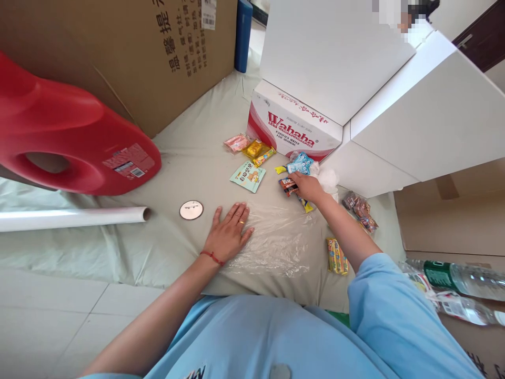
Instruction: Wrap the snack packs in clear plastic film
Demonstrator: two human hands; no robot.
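My left hand (228,232) lies flat with its fingers stretched out, at the left edge of a clear plastic bag (278,242) spread on the cloth. Fingers of my right hand (308,187) are closed on a dark red-brown snack packet (286,184); the fingertips are partly hidden. A yellow-and-blue wrapper (305,204) pokes out below that hand, and a blue-and-white snack packet (300,163) lies just beyond it. Between the hands and the box is a pale green pouch (248,177). Yellow packets (263,157) and a pink packet (236,142) lie behind the pouch.
A Wahaha water carton (294,125) stands at the back against white panels (327,52). Brown snack packets (361,210) and a yellow striped packet (336,256) lie right. Left are a round white disc (191,210), a white tube (74,218) and a red jug (82,131). Bottles (469,279) lie far right.
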